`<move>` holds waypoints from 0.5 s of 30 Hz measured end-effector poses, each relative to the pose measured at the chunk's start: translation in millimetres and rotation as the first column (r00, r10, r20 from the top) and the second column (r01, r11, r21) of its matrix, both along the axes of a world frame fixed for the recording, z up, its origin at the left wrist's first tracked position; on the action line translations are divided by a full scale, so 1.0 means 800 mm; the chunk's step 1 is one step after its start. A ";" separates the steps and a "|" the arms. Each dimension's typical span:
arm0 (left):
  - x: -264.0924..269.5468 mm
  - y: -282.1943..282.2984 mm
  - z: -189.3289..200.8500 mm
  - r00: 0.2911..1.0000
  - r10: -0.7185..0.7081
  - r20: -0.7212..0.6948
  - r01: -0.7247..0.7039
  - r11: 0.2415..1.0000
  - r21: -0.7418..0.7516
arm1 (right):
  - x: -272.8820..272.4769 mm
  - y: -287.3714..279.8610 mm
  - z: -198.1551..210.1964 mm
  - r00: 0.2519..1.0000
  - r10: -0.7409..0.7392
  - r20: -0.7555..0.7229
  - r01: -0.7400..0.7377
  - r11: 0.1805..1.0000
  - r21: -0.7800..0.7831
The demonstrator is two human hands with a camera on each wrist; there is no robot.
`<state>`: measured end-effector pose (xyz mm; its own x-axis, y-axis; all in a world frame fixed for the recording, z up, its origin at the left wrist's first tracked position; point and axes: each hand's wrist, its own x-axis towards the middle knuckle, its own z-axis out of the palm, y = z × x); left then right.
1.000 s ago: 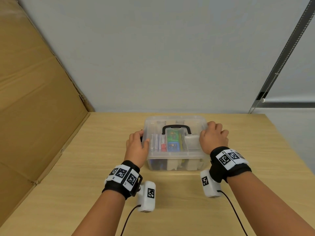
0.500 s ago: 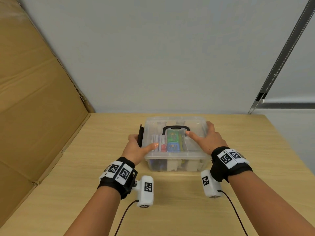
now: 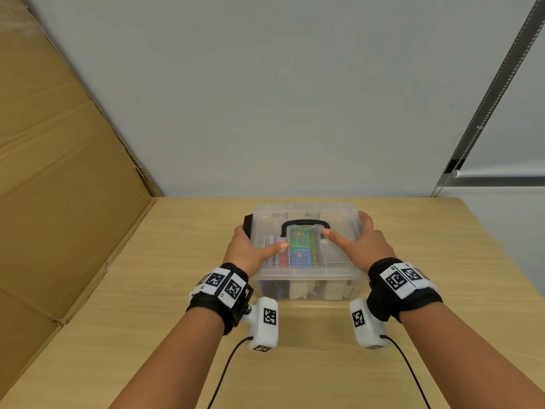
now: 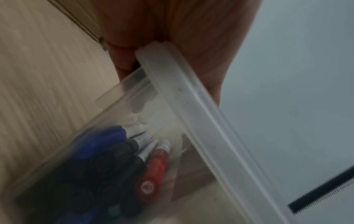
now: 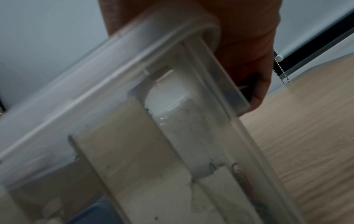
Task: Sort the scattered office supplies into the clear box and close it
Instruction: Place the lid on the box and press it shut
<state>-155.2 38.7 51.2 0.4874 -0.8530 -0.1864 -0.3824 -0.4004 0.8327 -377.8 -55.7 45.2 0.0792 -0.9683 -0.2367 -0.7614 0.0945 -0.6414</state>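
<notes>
Setting: plain office or lab-type test room. Evidence: light wood-grain laminate desk (image 3: pixel 442 261) set against a bare pale grey wall (image 3: pixel 265 98). Large flattened brown cardboard sheet (image 3: pixel 59 172) leans along the desk's left edge. At right, a roller blind with black bottom bar (image 3: pixel 501 180) and a metal bead chain (image 5: pixel 280 71). Contents of the clear plastic box (image 3: pixel 306 276), marker pens (image 4: pixel 107 151) and paper clips (image 5: pixel 239 171), fit an office.

The clear box (image 3: pixel 306 278) sat on the table (image 3: pixel 442 261), near the wall behind it. Its lid (image 3: pixel 339 214) lay on top. The left hand (image 3: pixel 250 249) was at its left side and the right hand (image 3: pixel 365 243) at its right side. Pens (image 4: pixel 107 159) lay inside, at the left
</notes>
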 end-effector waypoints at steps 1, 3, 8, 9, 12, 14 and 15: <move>0.000 -0.001 -0.001 1.000 -0.006 0.006 0.005 1.000 0.003 | 0.000 0.000 -0.001 1.000 0.002 -0.001 -0.002 1.000 -0.001; -0.002 -0.001 0.000 0.998 -0.033 0.056 0.033 0.999 -0.007 | 0.000 -0.001 -0.002 1.000 0.000 -0.006 -0.001 1.000 -0.011; -0.002 0.001 -0.006 0.996 -0.037 0.087 0.043 0.997 -0.069 | 0.000 -0.003 -0.005 1.000 -0.008 0.003 0.008 1.000 -0.020; -0.003 0.002 -0.006 0.997 -0.027 0.079 0.033 0.996 -0.080 | 0.000 -0.002 -0.004 1.000 -0.006 0.002 0.006 1.000 -0.019; -0.006 0.006 -0.008 0.998 0.007 0.055 0.000 0.992 -0.126 | 0.002 0.001 0.002 0.999 0.000 -0.052 0.000 1.000 -0.003; -0.008 0.006 -0.009 0.999 0.023 0.033 -0.018 0.988 -0.154 | 0.003 0.006 0.007 0.977 0.002 -0.213 -0.019 0.997 -0.076; -0.008 0.006 -0.010 0.999 0.027 0.020 -0.024 0.986 -0.164 | 0.004 0.008 0.009 0.949 -0.003 -0.315 -0.049 0.986 -0.157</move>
<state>-161.8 43.7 43.4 0.5120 -0.8583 -0.0341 -0.3926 -0.2691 0.8794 -374.6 -49.0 52.8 0.0494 -0.9943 -0.0941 -0.9267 -0.0105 -0.3756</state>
